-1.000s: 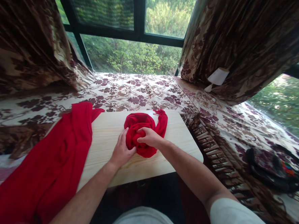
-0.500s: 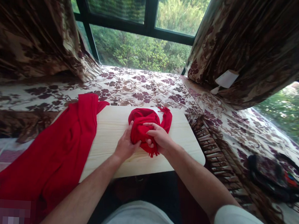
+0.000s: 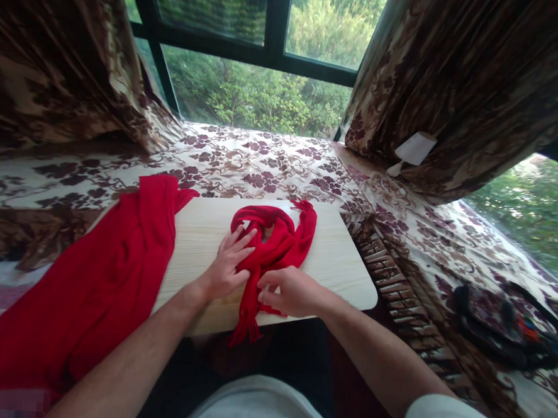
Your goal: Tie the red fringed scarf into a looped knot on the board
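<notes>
A red fringed scarf (image 3: pixel 277 243) lies looped on a small light wooden table (image 3: pixel 332 263). One end hangs over the table's near edge. My left hand (image 3: pixel 227 262) lies flat on the scarf's left side, fingers spread. My right hand (image 3: pixel 286 291) is closed in a pinch on the scarf's lower strand near the table's front edge. A second, larger red cloth (image 3: pixel 99 286) drapes over the table's left end and down to the left.
Floral brown-and-cream bedding (image 3: pixel 263 164) surrounds the table, with patterned curtains (image 3: pixel 457 75) on both sides and a dark-framed window (image 3: pixel 270 38) behind. A white lamp (image 3: pixel 412 151) stands at the right. A dark bag (image 3: pixel 503 317) lies on the bedding at the far right.
The bunched scarf has been drawn out: my right hand pulled one end toward me over the table's edge. My left hand went from gripping the bundle to lying flat on it.
</notes>
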A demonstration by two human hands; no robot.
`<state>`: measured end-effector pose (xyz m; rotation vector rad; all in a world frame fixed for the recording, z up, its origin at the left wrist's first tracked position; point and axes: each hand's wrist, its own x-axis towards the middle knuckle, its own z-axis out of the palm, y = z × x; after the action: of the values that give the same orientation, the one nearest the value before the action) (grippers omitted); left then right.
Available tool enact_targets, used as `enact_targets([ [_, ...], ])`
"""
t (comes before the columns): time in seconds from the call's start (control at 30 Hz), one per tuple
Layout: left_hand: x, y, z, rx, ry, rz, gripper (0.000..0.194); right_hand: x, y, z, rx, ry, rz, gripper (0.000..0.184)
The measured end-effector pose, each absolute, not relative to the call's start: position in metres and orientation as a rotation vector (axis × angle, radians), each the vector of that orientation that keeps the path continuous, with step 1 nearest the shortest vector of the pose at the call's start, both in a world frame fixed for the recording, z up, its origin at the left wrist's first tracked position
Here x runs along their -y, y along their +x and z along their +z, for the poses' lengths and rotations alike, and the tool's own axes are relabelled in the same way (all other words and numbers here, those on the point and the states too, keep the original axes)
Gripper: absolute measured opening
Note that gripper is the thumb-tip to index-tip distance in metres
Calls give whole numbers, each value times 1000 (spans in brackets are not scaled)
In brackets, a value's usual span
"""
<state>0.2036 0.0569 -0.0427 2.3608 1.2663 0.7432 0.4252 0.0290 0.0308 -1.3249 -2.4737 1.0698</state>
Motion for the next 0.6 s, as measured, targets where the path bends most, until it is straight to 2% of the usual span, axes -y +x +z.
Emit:
enact_targets([
  [0.07, -59, 206, -31, -1113, 2452, 547, 53, -42, 423, 38, 2385, -1360, 701, 16],
  [0.13, -65, 210, -23, -1013, 2510, 441, 47, -58, 420, 36, 2348, -1266, 480, 25],
  [0.27, -83, 216, -17, -1018, 2586, 445, 43, -86, 416, 15, 2552, -1089, 403, 45],
  [0.47, -97, 208, -23, -1207, 2794, 353, 44, -98, 426, -2, 2805, -1268, 169, 52],
  [0.6, -90, 207, -33, -1566, 2786, 475, 45, -102, 430, 0, 2825, -1386, 21, 61],
])
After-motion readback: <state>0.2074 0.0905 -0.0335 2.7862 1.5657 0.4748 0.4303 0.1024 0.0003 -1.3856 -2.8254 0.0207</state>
